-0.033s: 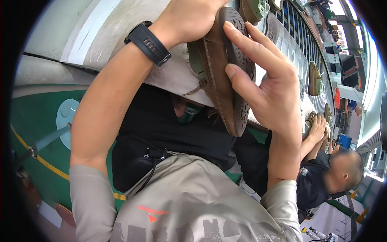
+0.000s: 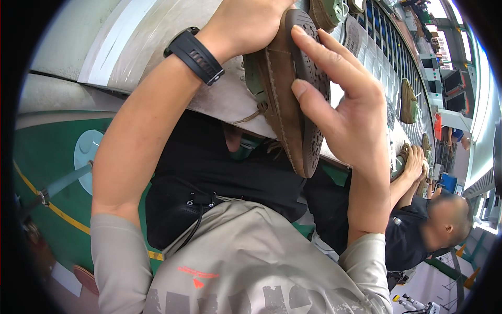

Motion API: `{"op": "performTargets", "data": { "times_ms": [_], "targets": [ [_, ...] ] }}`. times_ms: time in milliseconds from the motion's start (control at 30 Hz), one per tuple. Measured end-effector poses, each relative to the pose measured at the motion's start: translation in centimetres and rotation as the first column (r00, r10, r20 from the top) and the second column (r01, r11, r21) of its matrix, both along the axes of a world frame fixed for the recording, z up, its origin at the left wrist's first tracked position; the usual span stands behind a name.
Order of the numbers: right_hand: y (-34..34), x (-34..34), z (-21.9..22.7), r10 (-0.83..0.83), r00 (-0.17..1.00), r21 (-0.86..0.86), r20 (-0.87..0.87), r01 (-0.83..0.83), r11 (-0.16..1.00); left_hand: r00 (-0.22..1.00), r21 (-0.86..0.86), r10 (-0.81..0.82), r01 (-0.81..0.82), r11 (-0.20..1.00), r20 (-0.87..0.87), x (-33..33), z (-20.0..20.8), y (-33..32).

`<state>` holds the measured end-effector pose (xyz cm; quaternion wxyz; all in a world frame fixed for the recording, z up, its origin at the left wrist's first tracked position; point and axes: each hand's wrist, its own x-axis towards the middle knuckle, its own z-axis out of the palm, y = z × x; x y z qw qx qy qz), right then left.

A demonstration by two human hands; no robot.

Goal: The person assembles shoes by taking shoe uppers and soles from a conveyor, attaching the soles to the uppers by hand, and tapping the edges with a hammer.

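A brown shoe (image 2: pixel 284 99) with a stitched side, green lining and loose lace is tilted on edge over the worktable. Its dark patterned sole (image 2: pixel 312 137) faces right. At the shoe's upper end, my left hand (image 2: pixel 248 26) is closed around it; most of its fingers are hidden behind the wrist and the picture's top edge. On the sole side, my right hand (image 2: pixel 348 99) has its thumb and fingertips pressed along the sole's edge, bent around it. A black watch (image 2: pixel 194 56) is on my left wrist.
The pale worktable (image 2: pixel 151 57) runs alongside a roller conveyor (image 2: pixel 384 31). Other brown shoes (image 2: pixel 327 13) stand at the top, and one more shoe (image 2: pixel 408 100) lies farther right. A co-worker (image 2: pixel 418 230) in dark clothes handles shoes at right. A light blue stool (image 2: pixel 88 152) stands at left.
The shoe and both hands have barely shifted; the right fingertips sit very slightly higher on the sole.
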<state>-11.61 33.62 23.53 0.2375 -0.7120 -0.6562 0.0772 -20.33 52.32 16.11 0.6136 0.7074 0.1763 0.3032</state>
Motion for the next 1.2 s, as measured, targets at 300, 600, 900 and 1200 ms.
{"op": "performTargets", "data": {
  "times_ms": [300, 600, 900, 1200],
  "targets": [
    [1.1, 5.6, -1.1, -0.316, 0.903, -0.206, -0.291, 0.264, 0.942, 0.996, 0.021, 0.041, -0.043, 0.999, 0.073, 0.2, 1.4, -3.8],
    [1.6, 4.4, 0.2, -0.19, 0.978, -0.229, -0.087, 0.166, 0.959, 0.976, 0.112, 0.115, -0.137, 0.984, 0.186, 1.1, -0.3, -3.4],
    [1.7, 4.5, -0.3, -0.165, 0.986, -0.151, -0.034, 0.158, 0.976, 0.984, 0.217, 0.131, -0.154, 0.964, 0.119, 0.7, -0.6, -2.8],
    [2.4, 5.0, 0.0, -0.208, 0.975, -0.219, -0.08, 0.186, 0.958, 0.978, 0.187, 0.138, -0.167, 0.968, 0.156, 1.2, -0.8, -2.7]
  ]
}}
